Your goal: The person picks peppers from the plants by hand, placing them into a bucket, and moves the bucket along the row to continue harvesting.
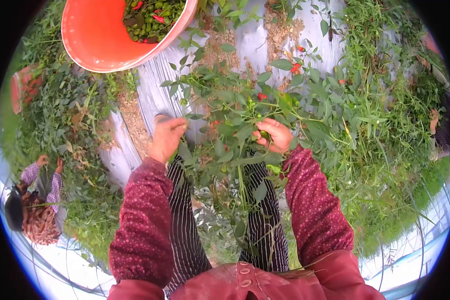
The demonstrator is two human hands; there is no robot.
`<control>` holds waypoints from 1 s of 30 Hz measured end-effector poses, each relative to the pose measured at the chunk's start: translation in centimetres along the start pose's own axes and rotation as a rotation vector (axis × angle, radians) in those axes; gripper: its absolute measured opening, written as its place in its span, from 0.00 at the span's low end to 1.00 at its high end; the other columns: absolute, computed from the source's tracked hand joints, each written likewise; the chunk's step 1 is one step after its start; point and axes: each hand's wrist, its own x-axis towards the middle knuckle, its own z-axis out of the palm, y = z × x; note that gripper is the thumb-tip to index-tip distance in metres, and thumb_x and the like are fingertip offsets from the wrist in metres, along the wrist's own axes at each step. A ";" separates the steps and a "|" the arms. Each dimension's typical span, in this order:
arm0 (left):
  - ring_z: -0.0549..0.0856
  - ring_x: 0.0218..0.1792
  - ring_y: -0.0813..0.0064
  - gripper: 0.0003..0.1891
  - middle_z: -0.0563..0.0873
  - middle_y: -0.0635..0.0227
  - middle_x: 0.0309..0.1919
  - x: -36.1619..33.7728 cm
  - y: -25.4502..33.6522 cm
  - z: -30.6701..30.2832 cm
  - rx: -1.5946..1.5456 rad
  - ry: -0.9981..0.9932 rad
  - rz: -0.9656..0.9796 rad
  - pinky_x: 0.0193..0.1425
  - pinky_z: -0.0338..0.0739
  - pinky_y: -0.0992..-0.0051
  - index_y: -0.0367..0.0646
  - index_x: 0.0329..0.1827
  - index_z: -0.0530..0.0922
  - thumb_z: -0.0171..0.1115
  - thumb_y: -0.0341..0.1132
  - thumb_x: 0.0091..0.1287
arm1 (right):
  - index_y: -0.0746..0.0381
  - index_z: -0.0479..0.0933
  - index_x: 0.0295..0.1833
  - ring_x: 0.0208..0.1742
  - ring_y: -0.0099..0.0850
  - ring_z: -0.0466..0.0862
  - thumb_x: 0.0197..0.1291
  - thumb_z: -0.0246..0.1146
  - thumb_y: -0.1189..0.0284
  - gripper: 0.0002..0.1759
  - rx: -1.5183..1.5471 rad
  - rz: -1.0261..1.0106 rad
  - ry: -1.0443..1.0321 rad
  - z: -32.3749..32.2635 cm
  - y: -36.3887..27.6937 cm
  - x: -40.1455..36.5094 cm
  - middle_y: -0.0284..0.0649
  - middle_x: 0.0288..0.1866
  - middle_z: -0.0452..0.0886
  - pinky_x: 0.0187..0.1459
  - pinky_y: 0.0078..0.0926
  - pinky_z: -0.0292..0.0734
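Note:
A leafy pepper plant [230, 125] stands between my hands, with small red and green peppers among its leaves. My right hand [277, 135] has its fingers curled at the plant's upper right, closed on a green pepper [265, 134]. Just below that hand hangs a lighter green pepper [274, 169]. On the plant's left side is my left hand [167, 138], its thumb and fingers pressed together at the edge of the foliage; whatever they may hold is hidden. Red peppers [261, 96] show a little above my right hand.
An orange bucket [92, 37] holding many green and some red peppers stands at the upper left. Silver mulch film [252, 42] covers the bed. Another person [40, 205] is among plants at left, and another person's hand [434, 121] shows at far right.

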 end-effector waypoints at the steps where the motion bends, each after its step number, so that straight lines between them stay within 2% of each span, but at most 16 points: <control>1: 0.80 0.31 0.79 0.09 0.86 0.68 0.34 1.2 -0.1 -0.6 -0.213 -0.043 -0.011 0.39 0.75 0.79 0.37 0.44 0.82 0.61 0.29 0.63 | 0.61 0.77 0.39 0.27 0.23 0.75 0.62 0.60 0.69 0.06 -0.012 -0.011 -0.001 0.4 -0.7 -0.2 0.37 0.29 0.78 0.25 0.20 0.69; 2: 0.78 0.26 0.83 0.09 0.85 0.69 0.35 1.4 2.2 -1.6 -0.299 -0.078 -0.131 0.31 0.75 0.81 0.38 0.45 0.82 0.61 0.30 0.64 | 0.61 0.76 0.38 0.25 0.23 0.75 0.62 0.60 0.69 0.06 -0.042 -0.020 0.061 0.5 -1.0 0.1 0.37 0.30 0.79 0.25 0.19 0.69; 3: 0.80 0.31 0.82 0.10 0.85 0.68 0.37 1.7 3.7 -2.5 -0.402 -0.156 -0.170 0.33 0.77 0.80 0.38 0.47 0.81 0.60 0.29 0.64 | 0.61 0.77 0.38 0.24 0.23 0.75 0.62 0.59 0.69 0.06 -0.068 -0.021 0.072 0.2 -1.5 0.4 0.37 0.30 0.79 0.25 0.20 0.70; 6: 0.80 0.26 0.80 0.10 0.85 0.65 0.40 2.6 3.8 -4.6 -0.505 -0.267 -0.087 0.27 0.76 0.82 0.37 0.47 0.79 0.59 0.31 0.66 | 0.60 0.77 0.40 0.22 0.24 0.76 0.62 0.58 0.70 0.06 -0.149 0.001 0.140 0.0 -2.4 0.4 0.36 0.33 0.80 0.26 0.21 0.73; 11: 0.80 0.22 0.81 0.09 0.83 0.63 0.41 0.6 4.6 -6.8 -0.699 -0.423 -0.117 0.22 0.73 0.85 0.39 0.41 0.77 0.56 0.36 0.68 | 0.58 0.78 0.42 0.28 0.25 0.80 0.62 0.59 0.69 0.07 -0.290 0.067 0.172 0.3 -3.5 -0.4 0.33 0.37 0.81 0.34 0.25 0.77; 12: 0.80 0.21 0.81 0.09 0.83 0.63 0.41 -0.2 4.5 -6.5 -0.733 -0.472 -0.101 0.21 0.73 0.85 0.40 0.39 0.75 0.55 0.37 0.68 | 0.58 0.78 0.43 0.29 0.25 0.80 0.62 0.59 0.69 0.07 -0.362 0.069 0.202 0.6 -3.4 -0.7 0.33 0.37 0.81 0.35 0.25 0.77; 13: 0.80 0.21 0.80 0.06 0.82 0.64 0.37 -0.9 4.7 -5.7 -0.793 -0.564 -0.189 0.22 0.75 0.83 0.42 0.38 0.75 0.57 0.35 0.67 | 0.58 0.79 0.45 0.33 0.24 0.79 0.61 0.61 0.68 0.09 -0.379 0.056 0.230 0.7 -3.2 -0.7 0.33 0.38 0.81 0.37 0.25 0.77; 16: 0.79 0.22 0.78 0.05 0.79 0.69 0.32 -1.8 2.3 -0.8 -0.632 -0.693 -0.384 0.23 0.76 0.79 0.43 0.38 0.75 0.62 0.30 0.63 | 0.59 0.79 0.45 0.35 0.22 0.78 0.60 0.63 0.66 0.11 -0.451 0.066 0.154 2.5 -3.2 -1.5 0.33 0.38 0.81 0.36 0.24 0.76; 18: 0.79 0.29 0.80 0.08 0.78 0.70 0.33 -2.1 2.9 2.1 -0.723 -0.725 -0.309 0.24 0.77 0.78 0.42 0.44 0.77 0.62 0.30 0.63 | 0.60 0.78 0.45 0.37 0.22 0.77 0.58 0.64 0.64 0.13 -0.502 0.076 0.171 2.4 -2.8 -2.1 0.32 0.38 0.81 0.35 0.23 0.75; 19: 0.78 0.32 0.81 0.11 0.78 0.71 0.34 -2.3 4.3 3.1 -0.597 -0.758 -0.312 0.25 0.78 0.79 0.41 0.49 0.77 0.60 0.29 0.64 | 0.60 0.79 0.45 0.37 0.22 0.77 0.58 0.64 0.63 0.14 -0.518 0.087 0.176 2.8 -2.8 -2.4 0.32 0.39 0.81 0.36 0.23 0.75; 20: 0.81 0.32 0.74 0.15 0.80 0.64 0.33 -2.2 4.0 4.7 -0.390 -0.794 -0.138 0.28 0.79 0.74 0.39 0.52 0.75 0.61 0.32 0.63 | 0.60 0.79 0.44 0.38 0.22 0.77 0.59 0.64 0.62 0.15 -0.531 0.100 0.180 2.9 -2.8 -2.5 0.31 0.40 0.81 0.36 0.23 0.74; 22: 0.83 0.31 0.63 0.15 0.81 0.56 0.30 -2.3 3.7 7.7 0.205 -0.451 0.394 0.32 0.78 0.66 0.36 0.47 0.77 0.60 0.34 0.60 | 0.60 0.79 0.47 0.39 0.21 0.77 0.61 0.61 0.60 0.16 -0.589 0.146 0.143 2.1 -3.2 -2.5 0.30 0.42 0.81 0.38 0.22 0.73; 23: 0.83 0.31 0.63 0.15 0.81 0.56 0.30 -2.1 3.6 8.2 0.199 -0.441 0.393 0.32 0.78 0.66 0.36 0.47 0.77 0.60 0.34 0.60 | 0.60 0.79 0.48 0.38 0.20 0.77 0.61 0.59 0.60 0.17 -0.547 0.047 0.200 2.1 -3.4 -2.2 0.30 0.43 0.81 0.38 0.22 0.73; 25: 0.83 0.33 0.54 0.11 0.81 0.51 0.28 -1.2 3.6 8.9 0.609 -0.462 0.319 0.37 0.77 0.61 0.36 0.37 0.78 0.59 0.34 0.54 | 0.59 0.78 0.51 0.33 0.19 0.77 0.63 0.54 0.61 0.17 -0.485 -0.090 0.290 2.1 -3.9 -1.7 0.32 0.43 0.82 0.36 0.20 0.73; 28: 0.84 0.35 0.53 0.08 0.84 0.55 0.30 0.0 3.1 7.6 0.697 -0.382 0.316 0.39 0.78 0.60 0.39 0.31 0.81 0.55 0.29 0.53 | 0.60 0.79 0.49 0.28 0.20 0.76 0.64 0.54 0.63 0.16 -0.509 -0.173 0.316 1.7 -4.7 -0.5 0.33 0.41 0.83 0.32 0.18 0.73; 30: 0.84 0.35 0.54 0.08 0.84 0.55 0.31 0.7 2.3 6.6 0.732 -0.349 0.328 0.39 0.78 0.60 0.38 0.32 0.81 0.56 0.29 0.53 | 0.61 0.80 0.47 0.24 0.20 0.76 0.64 0.53 0.65 0.15 -0.462 -0.162 0.303 0.6 -5.0 0.2 0.33 0.38 0.83 0.28 0.16 0.72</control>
